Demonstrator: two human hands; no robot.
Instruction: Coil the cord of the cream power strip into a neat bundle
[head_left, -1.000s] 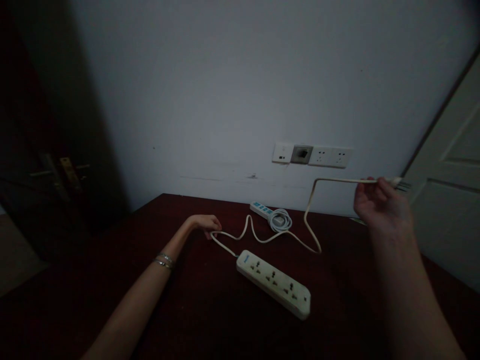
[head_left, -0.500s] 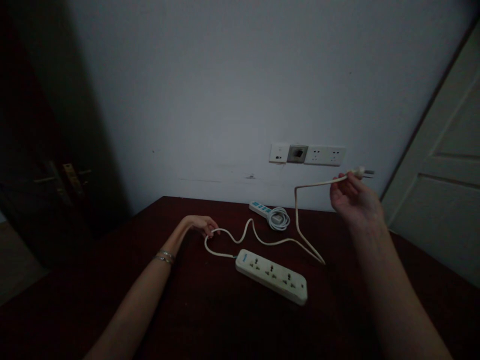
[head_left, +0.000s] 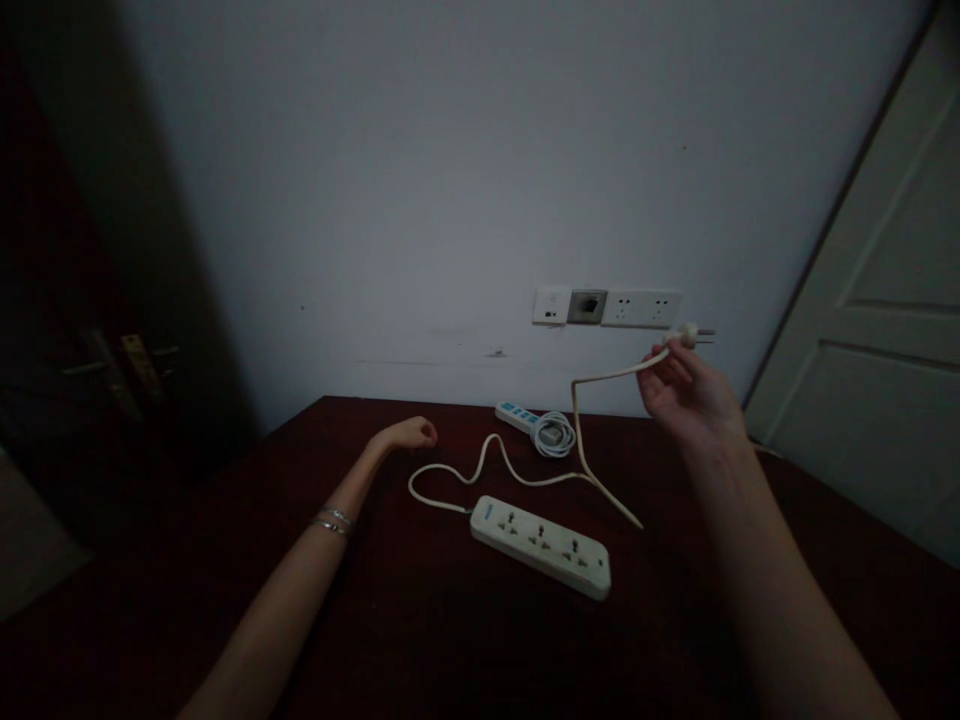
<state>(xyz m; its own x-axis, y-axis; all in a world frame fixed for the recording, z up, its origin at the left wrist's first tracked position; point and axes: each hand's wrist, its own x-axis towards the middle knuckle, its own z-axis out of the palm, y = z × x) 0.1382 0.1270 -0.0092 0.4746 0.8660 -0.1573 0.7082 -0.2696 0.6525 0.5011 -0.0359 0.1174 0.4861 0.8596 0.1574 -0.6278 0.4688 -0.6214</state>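
My right hand (head_left: pixel 690 392) pinches a white plug (head_left: pixel 681 336) just below the wall sockets, its metal prongs pointing right. From the plug a white cord (head_left: pixel 585 440) drops to the table and winds left in loose bends. It ends at a white power strip (head_left: pixel 540 545) lying at a slant in the middle of the table. My left hand (head_left: pixel 409 433), with bracelets on the wrist, is curled closed above the table behind the cord's left loop. It is apart from the cord, and nothing shows in its fingers.
A smaller white and blue power strip (head_left: pixel 516 412) lies by the wall with its cord coiled (head_left: pixel 553 436). Wall sockets (head_left: pixel 640 309) and a grey outlet plate (head_left: pixel 586 306) are above the dark red table (head_left: pixel 420 640). A white door (head_left: pixel 885 330) stands at right.
My left hand has let go of the cord, lifted slightly and curled closed. The cord's left loop now lies on the table. My right hand has shifted a little left with the plug.
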